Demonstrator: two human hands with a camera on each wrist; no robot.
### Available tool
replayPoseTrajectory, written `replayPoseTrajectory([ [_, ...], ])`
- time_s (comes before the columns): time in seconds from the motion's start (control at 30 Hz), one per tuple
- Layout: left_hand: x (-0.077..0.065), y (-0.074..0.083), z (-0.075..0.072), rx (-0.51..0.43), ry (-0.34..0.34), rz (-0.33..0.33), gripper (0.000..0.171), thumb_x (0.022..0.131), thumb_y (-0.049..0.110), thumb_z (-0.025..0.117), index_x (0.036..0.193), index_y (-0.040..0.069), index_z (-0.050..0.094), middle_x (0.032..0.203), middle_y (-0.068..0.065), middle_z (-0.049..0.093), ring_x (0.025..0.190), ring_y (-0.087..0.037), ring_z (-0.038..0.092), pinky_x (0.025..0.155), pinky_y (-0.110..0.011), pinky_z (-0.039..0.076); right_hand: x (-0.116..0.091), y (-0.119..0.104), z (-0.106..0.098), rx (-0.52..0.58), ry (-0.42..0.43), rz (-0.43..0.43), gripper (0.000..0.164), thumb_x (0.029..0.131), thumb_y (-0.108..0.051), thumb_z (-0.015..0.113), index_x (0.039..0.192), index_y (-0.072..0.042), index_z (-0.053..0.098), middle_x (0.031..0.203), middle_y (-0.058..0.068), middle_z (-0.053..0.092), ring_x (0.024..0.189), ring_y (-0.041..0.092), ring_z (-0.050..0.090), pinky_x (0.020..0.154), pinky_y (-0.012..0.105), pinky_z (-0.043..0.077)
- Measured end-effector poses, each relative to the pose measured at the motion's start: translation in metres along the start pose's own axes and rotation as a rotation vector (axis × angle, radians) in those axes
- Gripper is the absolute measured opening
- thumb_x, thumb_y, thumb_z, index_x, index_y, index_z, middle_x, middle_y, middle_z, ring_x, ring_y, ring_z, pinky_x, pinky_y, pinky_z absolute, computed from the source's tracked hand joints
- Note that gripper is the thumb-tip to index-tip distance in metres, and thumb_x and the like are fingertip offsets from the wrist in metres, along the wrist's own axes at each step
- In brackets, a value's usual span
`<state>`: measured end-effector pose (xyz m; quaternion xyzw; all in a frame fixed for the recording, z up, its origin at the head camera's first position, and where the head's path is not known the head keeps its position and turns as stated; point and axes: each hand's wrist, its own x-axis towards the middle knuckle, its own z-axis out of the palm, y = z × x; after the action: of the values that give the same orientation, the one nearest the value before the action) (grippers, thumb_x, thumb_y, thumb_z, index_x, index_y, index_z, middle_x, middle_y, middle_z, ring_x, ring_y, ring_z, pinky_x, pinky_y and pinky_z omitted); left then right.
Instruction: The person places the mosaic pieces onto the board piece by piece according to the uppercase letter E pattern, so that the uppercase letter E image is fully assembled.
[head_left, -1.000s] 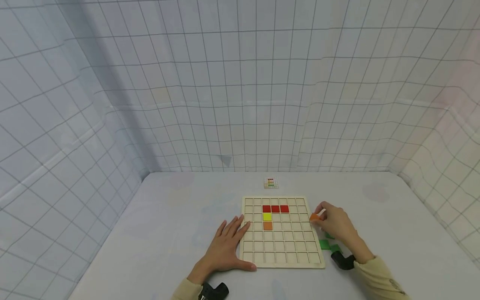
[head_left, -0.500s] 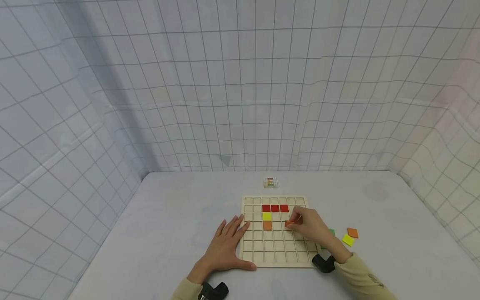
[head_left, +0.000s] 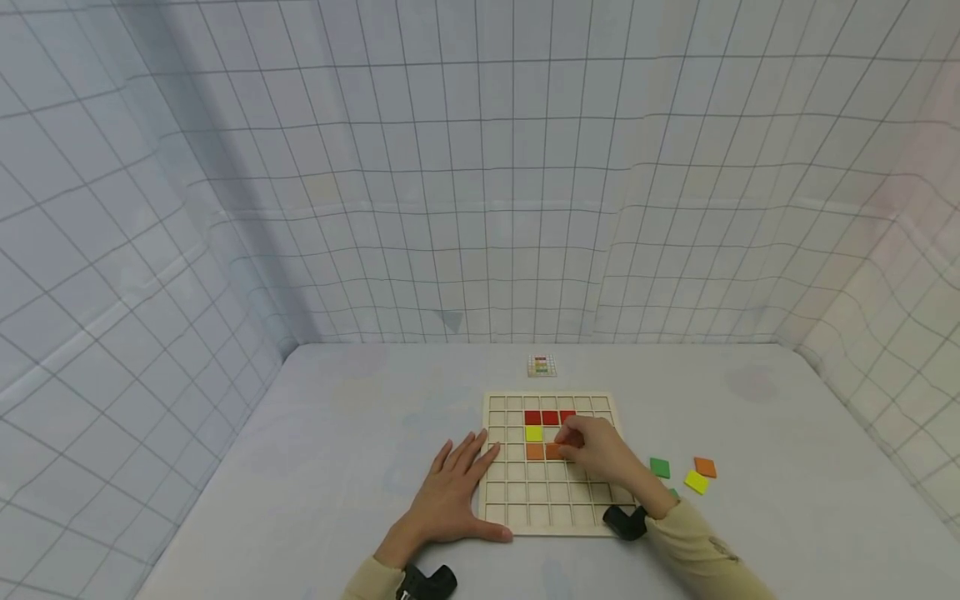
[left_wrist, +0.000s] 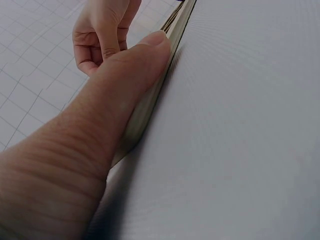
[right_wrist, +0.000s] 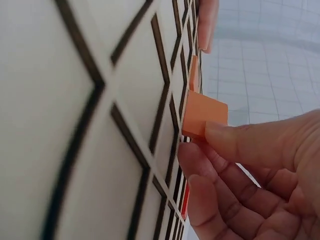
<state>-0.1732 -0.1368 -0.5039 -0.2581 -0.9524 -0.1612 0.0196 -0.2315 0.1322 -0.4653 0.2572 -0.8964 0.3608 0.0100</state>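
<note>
Right hand [head_left: 597, 447]: pinching an orange tile [right_wrist: 206, 109], tilted, between thumb and fingers; cannot tell if touching the cell floor.
Left hand [head_left: 450, 492]: fingers spread, at 8 o'clock of the board [head_left: 558, 531], with thumb on the near rim.
Orange tile: carried inward from the 3 o'clock edge within the last second; now just beside the seated orange tile [head_left: 535, 451], at its 3 o'clock; probably nearly placed as second in this row.
Seated tiles: toward 12 o'clock, yellow tile [head_left: 533, 433], then red tiles [head_left: 550, 417].
Loose tiles: on the bench [head_left: 375, 417], at 3 o'clock; green tile [head_left: 659, 467], yellow [head_left: 696, 481], orange [head_left: 705, 467].
Pattern card [head_left: 542, 365]: beyond the board, at 12 o'clock.
</note>
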Motion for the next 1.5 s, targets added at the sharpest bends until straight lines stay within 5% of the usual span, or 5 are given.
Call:
replayPoseTrajectory([
  [0.57,-0.002,0.0,0.0,0.001,0.024,0.019,0.117,0.064,0.086,0.052,0.153,0.017,0.022,0.158,-0.006,0.012,0.143,-0.023,0.007,0.112,-0.05,0.005,-0.005,-0.008,0.0,-0.114,-0.036,0.08,0.016,0.075,-0.007,0.08,0.09,-0.01,0.074,0.082,-0.007,0.057,0.066,0.01,0.047,0.056,0.025,0.043],
  [1.1,-0.001,0.001,0.002,0.026,0.008,0.002,0.117,0.064,0.087,0.051,0.153,0.019,0.02,0.158,-0.003,0.01,0.143,-0.021,0.005,0.112,-0.048,0.004,-0.022,-0.002,-0.004,-0.192,-0.132,-0.074,0.035,0.083,-0.009,0.073,0.116,0.003,0.067,0.095,0.0,0.052,0.078,0.013,0.042,0.063,0.026,0.041],
  [1.5,-0.002,0.001,0.002,0.018,0.017,0.006,0.117,0.064,0.087,0.052,0.153,0.018,0.021,0.158,-0.004,0.01,0.143,-0.021,0.005,0.112,-0.048,0.003,-0.051,-0.008,-0.023,-0.216,-0.121,-0.053,0.019,0.084,-0.015,0.074,0.101,-0.008,0.073,0.102,-0.002,0.059,0.093,0.017,0.056,0.077,0.035,0.05],
])
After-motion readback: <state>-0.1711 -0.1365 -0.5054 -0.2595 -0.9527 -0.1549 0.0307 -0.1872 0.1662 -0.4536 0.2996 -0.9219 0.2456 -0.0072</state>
